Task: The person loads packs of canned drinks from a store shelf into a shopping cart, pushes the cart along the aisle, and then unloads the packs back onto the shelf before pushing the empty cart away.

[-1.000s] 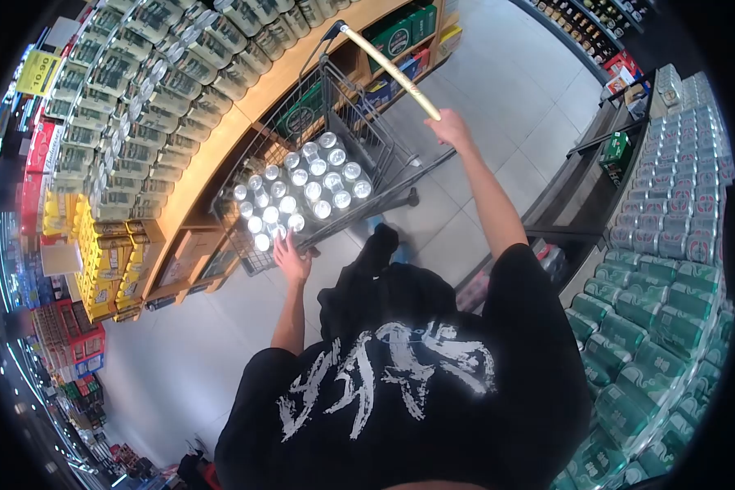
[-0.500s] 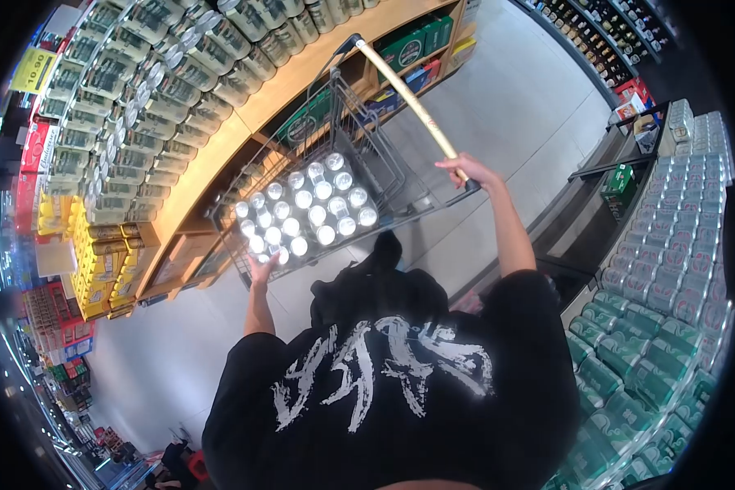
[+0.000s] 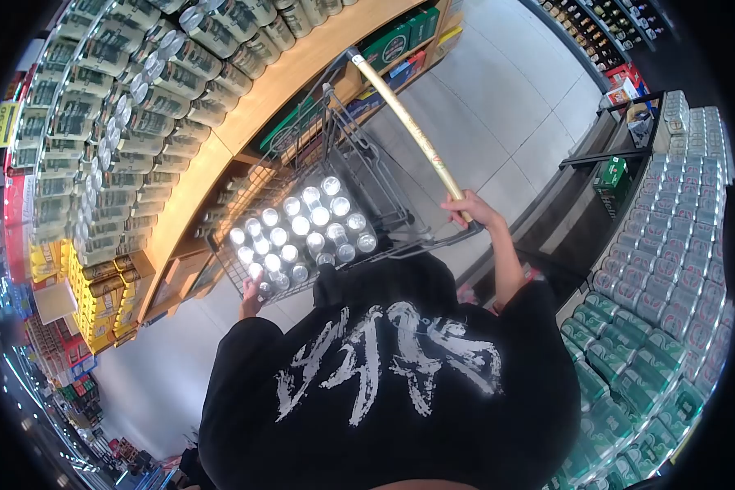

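Observation:
A metal shopping cart (image 3: 400,237) stands in front of my body, turned sideways. Inside its basket sits a pack of several cans (image 3: 300,224), their shiny tops facing up. My right hand (image 3: 475,210) is wrapped round the near end of the cart's pale yellow handle bar (image 3: 408,122). At the basket's near left corner, my left hand (image 3: 252,297) grips the wire side beside the cans; some of its fingers are hard to make out against the bright tops.
Stacked beer cans (image 3: 131,139) fill a wooden shelf (image 3: 212,151) on the left, close to the cart. Yellow packs (image 3: 102,298) stand at its end. To the right are green can packs (image 3: 629,351) and silver ones (image 3: 670,220). Grey tiled floor (image 3: 498,98) extends beyond the handle.
The cart's basket and my torso are closer together, and part of the near rim is now hidden. The left shelf has shifted leftward in view. Both hands keep their places on the cart.

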Tool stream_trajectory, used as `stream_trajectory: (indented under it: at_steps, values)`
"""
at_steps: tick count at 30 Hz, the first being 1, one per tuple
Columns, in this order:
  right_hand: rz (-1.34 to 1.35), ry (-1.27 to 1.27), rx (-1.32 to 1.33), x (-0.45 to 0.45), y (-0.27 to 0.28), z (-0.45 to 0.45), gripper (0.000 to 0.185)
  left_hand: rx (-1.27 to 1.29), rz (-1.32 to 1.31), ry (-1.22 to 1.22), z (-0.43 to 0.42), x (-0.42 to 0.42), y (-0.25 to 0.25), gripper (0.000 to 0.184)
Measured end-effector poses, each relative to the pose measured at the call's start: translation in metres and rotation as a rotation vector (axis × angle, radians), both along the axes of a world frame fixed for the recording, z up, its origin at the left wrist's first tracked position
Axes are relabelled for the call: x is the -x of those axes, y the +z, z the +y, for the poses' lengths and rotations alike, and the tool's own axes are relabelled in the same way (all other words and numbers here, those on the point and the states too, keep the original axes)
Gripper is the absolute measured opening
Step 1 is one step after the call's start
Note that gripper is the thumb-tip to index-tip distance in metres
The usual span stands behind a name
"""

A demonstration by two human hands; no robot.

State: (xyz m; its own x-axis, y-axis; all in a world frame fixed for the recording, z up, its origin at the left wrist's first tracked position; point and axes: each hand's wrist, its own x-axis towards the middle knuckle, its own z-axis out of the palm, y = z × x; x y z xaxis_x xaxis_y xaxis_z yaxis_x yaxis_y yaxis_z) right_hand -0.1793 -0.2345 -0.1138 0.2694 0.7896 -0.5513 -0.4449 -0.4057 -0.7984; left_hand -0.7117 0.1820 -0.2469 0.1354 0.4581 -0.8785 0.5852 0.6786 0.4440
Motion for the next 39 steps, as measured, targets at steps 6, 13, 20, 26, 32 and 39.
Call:
stream_trajectory:
  at_steps: [6, 13, 20, 26, 32, 39]
  values:
    - [-0.030, 0.017, 0.013, -0.020, 0.000, 0.004, 0.023, -0.017, 0.147, 0.029, -0.002, -0.021, 0.003, 0.066]
    - [-0.068, 0.042, 0.025, -0.047, 0.004, 0.009, 0.026, -0.138, 0.202, 0.067, -0.015, -0.044, -0.002, 0.080]
    - [-0.122, 0.066, 0.030, -0.077, 0.008, 0.004, 0.028, -0.228, 0.258, 0.104, -0.028, -0.075, -0.013, 0.082]
    - [-0.173, 0.043, 0.017, -0.103, 0.008, -0.004, 0.027, -0.196, 0.252, 0.091, -0.025, -0.090, -0.037, 0.083]
    - [-0.206, -0.002, 0.021, -0.129, 0.011, -0.021, 0.028, -0.245, 0.260, 0.022, -0.035, -0.130, -0.027, 0.087]
    - [-0.320, -0.039, 0.077, -0.162, 0.020, -0.041, 0.030, -0.233, 0.354, -0.182, -0.030, -0.180, -0.019, 0.085]
